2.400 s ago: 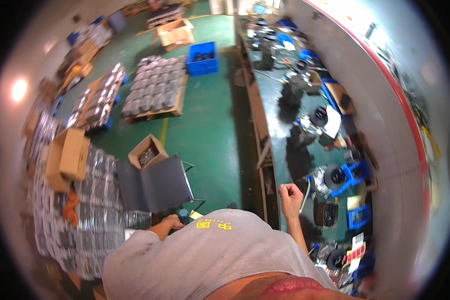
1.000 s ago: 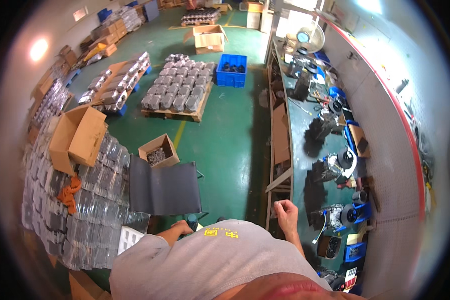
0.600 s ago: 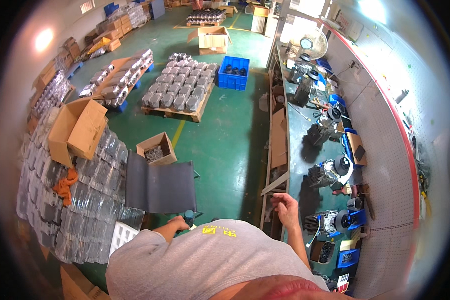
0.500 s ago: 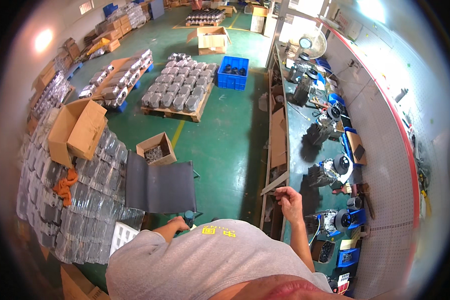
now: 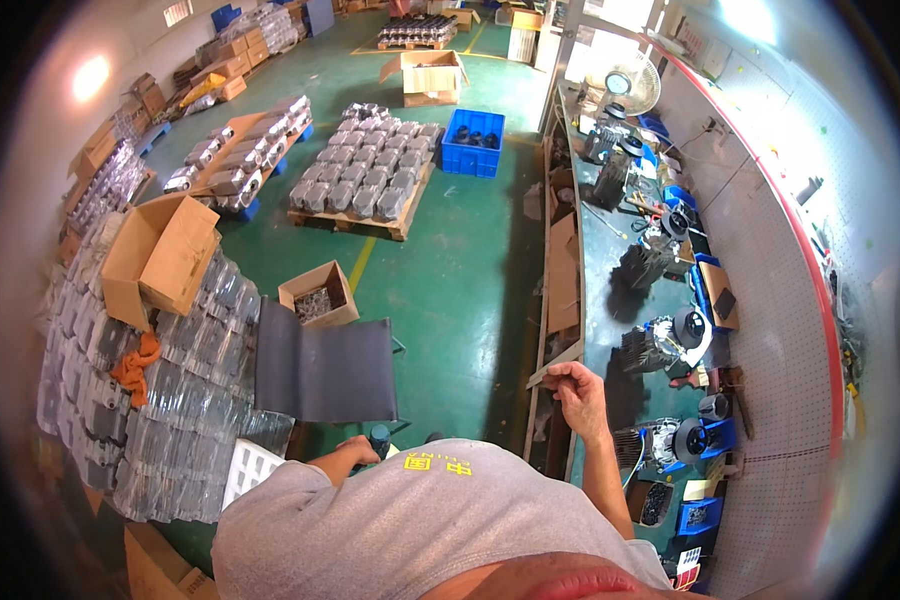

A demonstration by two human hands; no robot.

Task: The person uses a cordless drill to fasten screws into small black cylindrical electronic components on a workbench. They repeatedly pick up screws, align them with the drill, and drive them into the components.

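My left hand is low beside the grey shirt, its fingers closed round a dark teal cylindrical thing; its lower part is hidden. My right hand is raised at the near edge of the workbench, fingers curled in and thumb close to them. Its fingertips overlap a thin grey strip at the bench edge; whether they hold anything cannot be made out. On the bench to the right, a finned motor unit with a round black cap is nearest that hand.
More motor units line the bench, with blue bins along the wall. A black chair stands ahead-left, beside an open carton of metal parts. Plastic-wrapped housings are stacked at left; a loaded pallet and blue crate stand farther off.
My right hand has moved slightly forward, with its fingers drawn closer to the grey strip. My left hand keeps its hold on the teal thing. The whole view has shifted slightly.
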